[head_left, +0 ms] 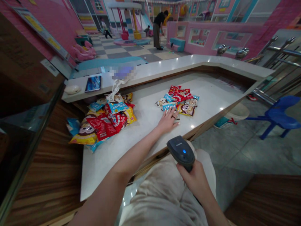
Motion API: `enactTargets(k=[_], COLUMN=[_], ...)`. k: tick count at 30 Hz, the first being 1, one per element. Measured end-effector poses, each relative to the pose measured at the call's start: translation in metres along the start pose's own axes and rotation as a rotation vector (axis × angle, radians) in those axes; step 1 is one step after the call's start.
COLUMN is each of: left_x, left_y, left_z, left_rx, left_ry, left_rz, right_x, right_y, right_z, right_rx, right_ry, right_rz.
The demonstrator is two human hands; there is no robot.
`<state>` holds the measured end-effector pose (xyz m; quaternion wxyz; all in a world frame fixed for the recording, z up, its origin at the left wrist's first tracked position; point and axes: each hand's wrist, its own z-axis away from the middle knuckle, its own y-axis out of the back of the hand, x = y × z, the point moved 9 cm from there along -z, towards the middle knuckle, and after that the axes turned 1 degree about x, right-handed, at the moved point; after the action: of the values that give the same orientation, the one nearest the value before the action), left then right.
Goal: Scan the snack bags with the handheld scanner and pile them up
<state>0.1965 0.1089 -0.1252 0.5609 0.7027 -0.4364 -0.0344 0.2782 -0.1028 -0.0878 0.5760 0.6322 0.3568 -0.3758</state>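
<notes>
My right hand point(194, 177) is wrapped round the handle of a dark grey barcode scanner point(181, 152), which has a lit blue light on top. The scanner is over my lap, by the counter's front edge. My left hand point(167, 121) reaches across the white counter point(145, 125), fingers stretched out. Its fingertips rest on a blue-and-white snack packet point(168, 106) at the near side of a small group. Red snack packets point(180, 95) and a yellow one with a cartoon face point(187, 109) lie around it. A larger heap of snack packets point(105, 124) is to the left.
On the raised ledge are a phone point(93, 83), a white rounded object point(72, 90) and a blurred purple item point(122, 72) with a white cable. A bucket point(231, 116) and blue chair point(279, 113) stand right. A person point(158, 29) stands in the play area beyond.
</notes>
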Motion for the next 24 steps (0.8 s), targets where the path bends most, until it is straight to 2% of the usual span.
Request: enactTargets(k=[3,5,7,9,12,14,18,21,23,24], left_x=[-0.007,-0.007,0.0,0.011,0.024,0.022,-0.005,-0.03,-0.045,-0.051], left_y=[-0.009,-0.007,0.004,0.02,0.051,0.079,0.147,0.191,0.214,0.226], left_z=[-0.019,-0.027,-0.026,-0.011,0.033,0.072,0.154,0.205,0.231,0.243], left_rx=[-0.039,-0.061,-0.049,-0.011,0.064,0.154,0.383,0.401,0.384,0.411], left_ry=[0.011,0.026,0.018,0.003,0.042,0.11,0.295,0.42,0.499,0.547], left_rz=[0.002,0.01,0.026,0.061,0.11,0.109,0.017,-0.178,-0.309,-0.365], right_x=[-0.001,-0.002,-0.004,-0.005,-0.007,-0.007,-0.008,-0.011,-0.013,-0.014], right_y=[0.003,0.002,0.0,-0.003,-0.008,-0.011,-0.018,-0.021,-0.02,-0.02], right_z=[-0.003,-0.004,-0.005,-0.005,-0.005,-0.004,-0.002,-0.001,0.0,0.0], right_rx=[0.024,0.021,-0.001,-0.021,-0.042,-0.053,-0.086,-0.102,-0.091,-0.086], right_ry=[0.029,0.044,0.048,0.052,0.064,0.069,0.093,0.102,0.094,0.09], right_rz=[0.023,0.035,0.041,0.033,0.021,0.03,0.036,0.021,0.021,0.02])
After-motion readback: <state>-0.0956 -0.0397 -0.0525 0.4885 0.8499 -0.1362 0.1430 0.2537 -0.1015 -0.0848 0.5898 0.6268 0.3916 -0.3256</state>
